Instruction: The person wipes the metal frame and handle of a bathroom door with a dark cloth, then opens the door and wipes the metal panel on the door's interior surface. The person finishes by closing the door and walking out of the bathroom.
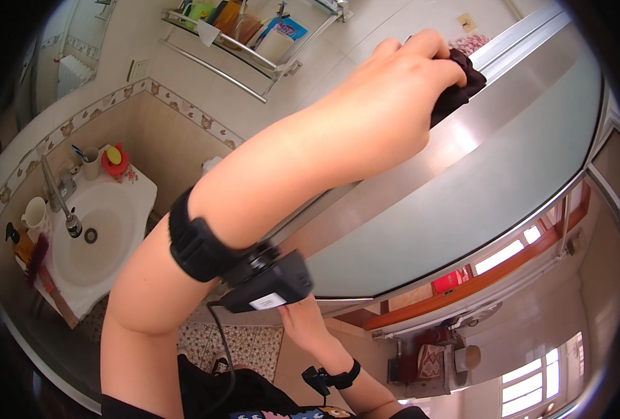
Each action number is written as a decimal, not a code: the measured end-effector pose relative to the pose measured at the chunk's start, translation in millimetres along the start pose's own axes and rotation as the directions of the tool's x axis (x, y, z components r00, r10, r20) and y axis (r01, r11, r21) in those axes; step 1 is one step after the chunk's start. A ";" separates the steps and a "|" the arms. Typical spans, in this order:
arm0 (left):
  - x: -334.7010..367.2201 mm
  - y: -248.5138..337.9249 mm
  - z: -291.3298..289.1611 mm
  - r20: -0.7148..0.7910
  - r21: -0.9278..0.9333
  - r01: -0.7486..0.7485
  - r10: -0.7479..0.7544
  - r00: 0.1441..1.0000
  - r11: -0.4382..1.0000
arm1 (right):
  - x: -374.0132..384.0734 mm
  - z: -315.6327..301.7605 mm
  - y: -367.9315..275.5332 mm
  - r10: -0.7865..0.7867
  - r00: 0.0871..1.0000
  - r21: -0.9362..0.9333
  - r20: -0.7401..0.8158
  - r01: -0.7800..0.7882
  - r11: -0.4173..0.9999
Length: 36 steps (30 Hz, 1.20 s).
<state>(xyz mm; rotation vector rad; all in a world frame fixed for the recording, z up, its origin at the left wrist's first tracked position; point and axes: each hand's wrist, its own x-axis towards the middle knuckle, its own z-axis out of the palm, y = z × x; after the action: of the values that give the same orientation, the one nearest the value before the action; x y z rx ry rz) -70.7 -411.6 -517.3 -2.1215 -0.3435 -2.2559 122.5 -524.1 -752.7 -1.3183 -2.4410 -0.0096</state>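
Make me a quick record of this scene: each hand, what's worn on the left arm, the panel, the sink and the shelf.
Left hand: gripping dark cloth at the metal rail
Right hand: lower down, fingers partly hidden; grip unclear
Left arm: black strap with black device
Panel: frosted, below the rail
Sink: white, at left, with metal faucet
Shelf: wall-mounted, holding toiletries

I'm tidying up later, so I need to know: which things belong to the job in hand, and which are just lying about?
In use:
left hand
dark cloth, held
silver metal rail
frosted glass panel

Lying about:
pump bottle
toothbrush cup
blue packet
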 end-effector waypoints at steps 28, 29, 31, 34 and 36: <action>-193.3 7.1 -19.3 0.037 0.041 0.470 -0.472 0.881 0.882 | 11.8 -0.6 2.8 0.056 0.997 0.038 0.051 -0.058 0.998; -194.3 3.3 -19.2 0.035 0.043 0.471 -0.473 0.880 0.881 | 11.7 -1.2 2.5 0.059 0.997 0.047 0.052 -0.061 0.997; -204.2 -0.1 -22.5 0.067 0.142 0.425 -0.437 0.897 0.894 | 12.1 -1.7 1.6 0.062 0.997 0.049 0.047 -0.065 0.997; -228.6 3.5 -32.6 0.125 0.300 0.445 -0.497 0.859 0.844 | 12.9 -1.6 0.0 0.074 0.997 0.044 0.037 -0.076 0.996; -241.1 6.6 -41.4 0.162 0.335 0.468 -0.539 0.827 0.818 | 13.7 -1.9 -0.1 0.098 0.994 0.062 0.042 -0.100 0.993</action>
<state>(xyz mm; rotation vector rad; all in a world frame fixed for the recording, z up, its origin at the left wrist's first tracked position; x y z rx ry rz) -92.8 -457.1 -756.7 -2.3585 -1.3073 -1.9675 116.2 -513.4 -746.6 -1.4219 -2.3840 0.1190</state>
